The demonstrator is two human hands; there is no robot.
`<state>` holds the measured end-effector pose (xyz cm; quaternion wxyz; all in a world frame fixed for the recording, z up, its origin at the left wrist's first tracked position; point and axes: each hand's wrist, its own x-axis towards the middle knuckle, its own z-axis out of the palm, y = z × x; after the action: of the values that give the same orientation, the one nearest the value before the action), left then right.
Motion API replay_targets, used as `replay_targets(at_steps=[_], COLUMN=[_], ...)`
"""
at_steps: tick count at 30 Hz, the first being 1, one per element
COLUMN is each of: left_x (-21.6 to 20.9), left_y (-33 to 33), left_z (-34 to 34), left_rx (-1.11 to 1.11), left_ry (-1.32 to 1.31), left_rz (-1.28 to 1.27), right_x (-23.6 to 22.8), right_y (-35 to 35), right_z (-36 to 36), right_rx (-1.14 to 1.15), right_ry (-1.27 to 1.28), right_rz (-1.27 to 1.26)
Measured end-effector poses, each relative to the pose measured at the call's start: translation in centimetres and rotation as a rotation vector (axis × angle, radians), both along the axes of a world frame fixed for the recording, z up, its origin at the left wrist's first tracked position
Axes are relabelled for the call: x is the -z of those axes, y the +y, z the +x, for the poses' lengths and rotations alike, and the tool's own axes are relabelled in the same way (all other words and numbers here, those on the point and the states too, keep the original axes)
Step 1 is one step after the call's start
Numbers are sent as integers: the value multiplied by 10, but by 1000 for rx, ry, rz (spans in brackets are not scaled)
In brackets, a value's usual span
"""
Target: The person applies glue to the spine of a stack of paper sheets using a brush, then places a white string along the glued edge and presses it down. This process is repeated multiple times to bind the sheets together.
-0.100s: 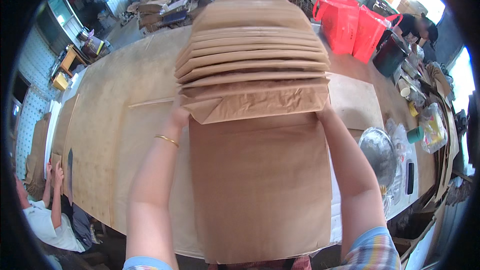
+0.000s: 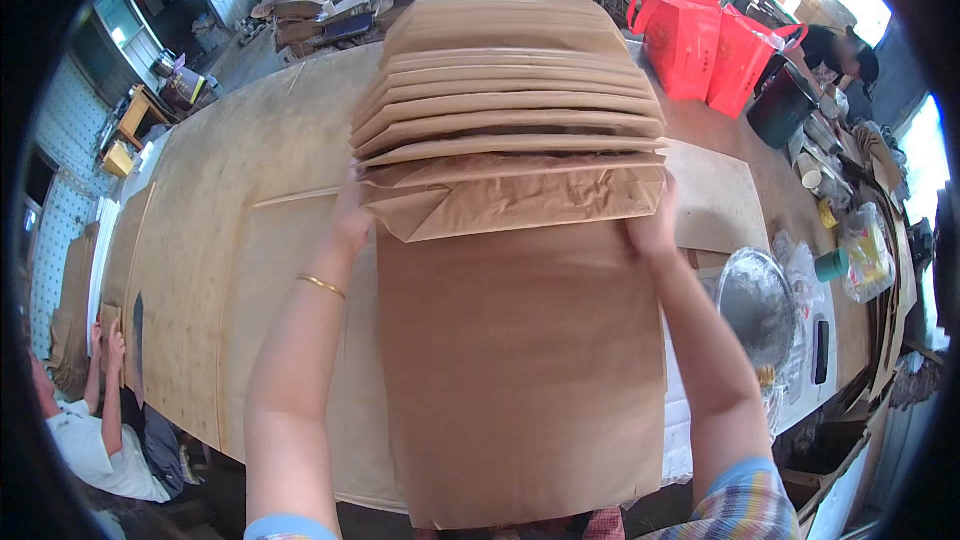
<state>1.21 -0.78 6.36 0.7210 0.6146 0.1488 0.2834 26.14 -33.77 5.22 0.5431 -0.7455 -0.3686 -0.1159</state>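
Observation:
A thick stack of brown kraft paper bags (image 2: 510,125) lies fanned out in front of me, folded bottoms toward me. The nearest bag's long flat body (image 2: 520,370) reaches down to the table's front edge. My left hand (image 2: 352,215) grips the stack's left side near its front corner. On the opposite side my right hand (image 2: 655,225) holds the right front corner. Both hands are closed against the sides, their fingers partly hidden by the paper.
The wooden table (image 2: 190,270) spreads to both sides. Red bags (image 2: 685,45) and a dark bucket (image 2: 783,105) stand at the far right. A round metal dish (image 2: 757,305) and a phone (image 2: 821,352) lie near my right arm. Co-workers sit at left (image 2: 100,440) and far right (image 2: 845,55).
Both hands have shifted slightly, and more of each shows beside the stack. The stack's front end has moved slightly away from me.

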Motion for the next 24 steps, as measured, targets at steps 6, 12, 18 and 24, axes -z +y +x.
replay_targets(at_steps=[6,12,18,24], left_x=[19,-78,-90,-67], left_y=[-52,-108,-31,12], left_z=[-57,-3,60,110], left_rx=[-639,-481,-478,-322], left_ry=[203,262,421,462], left_rz=[984,1835,1837,1608], right_x=[-24,-89,-89,-62], right_y=[9,71,105,131], right_z=[-154,-89,-59,7], right_rx=[104,100,316,187], right_ry=[-714,-887,-839,-721], right_rz=[-303,-606,-523,-475])
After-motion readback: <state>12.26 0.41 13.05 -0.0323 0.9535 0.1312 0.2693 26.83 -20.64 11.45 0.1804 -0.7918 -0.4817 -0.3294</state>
